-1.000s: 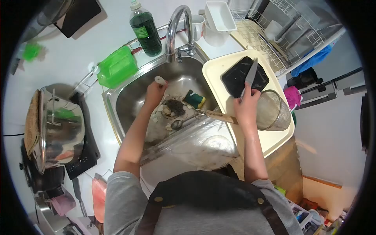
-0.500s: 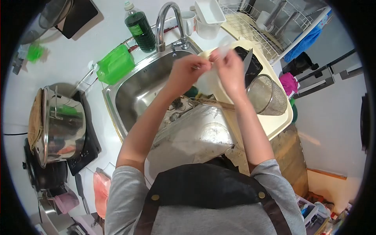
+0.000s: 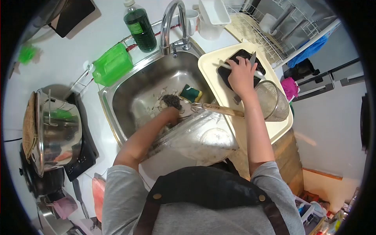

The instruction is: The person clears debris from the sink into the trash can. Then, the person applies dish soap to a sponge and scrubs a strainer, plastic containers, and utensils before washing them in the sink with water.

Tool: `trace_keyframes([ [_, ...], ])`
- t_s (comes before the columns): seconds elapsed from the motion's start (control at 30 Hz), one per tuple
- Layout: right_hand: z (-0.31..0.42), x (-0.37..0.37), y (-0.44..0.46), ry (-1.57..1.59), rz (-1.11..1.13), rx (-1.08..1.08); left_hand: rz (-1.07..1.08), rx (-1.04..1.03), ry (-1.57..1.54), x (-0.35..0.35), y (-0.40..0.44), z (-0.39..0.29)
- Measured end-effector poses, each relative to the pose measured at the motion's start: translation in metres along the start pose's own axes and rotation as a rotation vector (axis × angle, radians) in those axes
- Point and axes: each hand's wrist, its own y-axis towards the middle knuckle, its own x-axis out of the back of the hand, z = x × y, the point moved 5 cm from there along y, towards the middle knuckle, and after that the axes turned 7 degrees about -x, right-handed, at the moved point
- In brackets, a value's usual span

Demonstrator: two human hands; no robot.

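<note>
Parted: right hand (image 3: 241, 80) curled over slender, perhaps plastic utensil (image 3: 259, 74); left hand's (image 3: 170, 115) grip hidden.

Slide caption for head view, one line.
Left hand in the steel sink near a dark scrubber; right hand over a black item on a cream tray.

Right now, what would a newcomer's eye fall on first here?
Probably the bare left hand, in the steel sink near a dark wiry scourer. The bare right hand, over a flat black slab on the cream rectangular tray, draws notice too. So might the translucent green plastic container at the sink's far edge.
</note>
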Motion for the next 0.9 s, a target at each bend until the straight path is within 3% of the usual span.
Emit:
trace_keyframes([
  [0.07, 0.003, 0.008, -0.002, 0.084, -0.095, -0.004, -0.097, -0.003, -0.12, 0.008, 0.001, 0.013],
  [0.13, 0.022, 0.035, -0.009, 0.165, -0.166, 0.083, -0.257, -0.013, -0.325, 0.085, -0.052, -0.005],
  [0.2, 0.049, 0.045, -0.015, 0.436, 0.09, 0.301, -0.376, -0.174, -0.435, 0.141, -0.091, -0.025],
  [0.23, 0.063, 0.05, -0.019, 0.571, 0.216, 0.413, -0.361, -0.14, -0.531, 0.172, -0.111, -0.04],
  [0.3, 0.087, 0.057, -0.034, 0.499, 0.432, 0.511, -0.429, -0.163, -0.699, 0.206, -0.127, -0.052],
  [0.37, 0.09, 0.049, -0.035, 0.486, 0.443, 0.444, -0.584, -0.292, -0.853, 0.226, -0.132, -0.054],
  [0.43, 0.083, 0.039, -0.028, 0.525, 0.487, 0.322, -0.673, -0.268, -1.022, 0.238, -0.135, -0.056],
  [0.47, 0.077, 0.045, -0.026, 0.589, 0.366, 0.33, -0.713, -0.258, -1.111, 0.242, -0.133, -0.056],
  [0.57, 0.045, 0.046, -0.018, 0.625, 0.243, 0.048, -0.745, -0.519, -1.847, 0.224, -0.084, -0.036],
  [0.6, 0.032, 0.048, -0.013, 0.597, 0.173, -0.027, -0.719, -0.468, -1.782, 0.198, -0.045, -0.01],
  [0.63, 0.017, 0.045, -0.009, 0.556, 0.096, -0.136, -0.741, -0.442, -1.313, 0.165, -0.008, 0.002],
  [0.73, -0.014, 0.044, -0.007, 0.44, 0.176, -0.305, -0.743, -0.319, -0.112, 0.083, 0.048, -0.016],
  [0.83, -0.031, 0.028, -0.007, 0.38, 0.138, -0.34, -0.811, -0.085, 0.096, 0.078, 0.045, -0.029],
  [0.9, -0.031, 0.027, -0.013, 0.304, 0.082, -0.323, -0.684, 0.071, -0.042, 0.089, 0.045, -0.012],
])
